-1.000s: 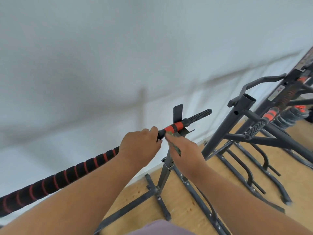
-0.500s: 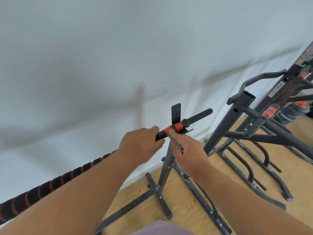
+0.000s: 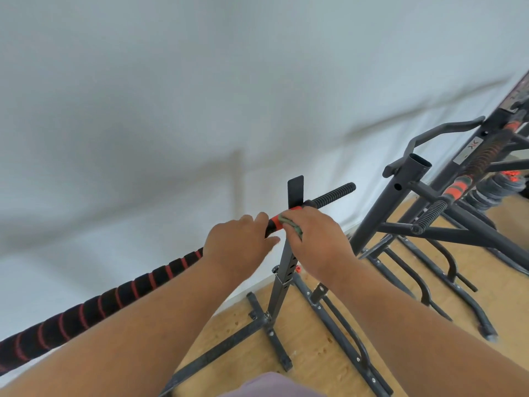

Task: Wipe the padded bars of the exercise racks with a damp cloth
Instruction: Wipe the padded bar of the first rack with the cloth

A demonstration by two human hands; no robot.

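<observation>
Against the white wall (image 3: 200,96), seen from the head camera, a long padded bar (image 3: 120,293) wrapped in black foam with red rings runs from the lower left up to the top of a dark metal rack upright (image 3: 282,279), where it lies in the cradle below a flat black hook plate (image 3: 295,190). Past the cradle the bar shows an orange collar (image 3: 275,219) and then a bare threaded end (image 3: 333,194) pointing up and right. The left hand (image 3: 237,245) has its fingers curled over the bar just left of the orange collar, gripping it. The right hand (image 3: 316,239) is closed round a bunched greenish cloth (image 3: 294,226) and presses it against the bar at the collar, right at the cradle; only a small fold of the cloth shows beyond the fingers. The two hands sit just beside each other, nearly touching. Below them the upright stands on crossed feet on a pale wooden floor (image 3: 323,353). To the right stands a second dark rack (image 3: 400,202) with an open tube top, and across it lies another bar (image 3: 458,187) with an orange collar, a threaded end and a blurred black-and-red grip. Behind that, near the right edge, black weight plates (image 3: 492,190) are stacked on the floor.
</observation>
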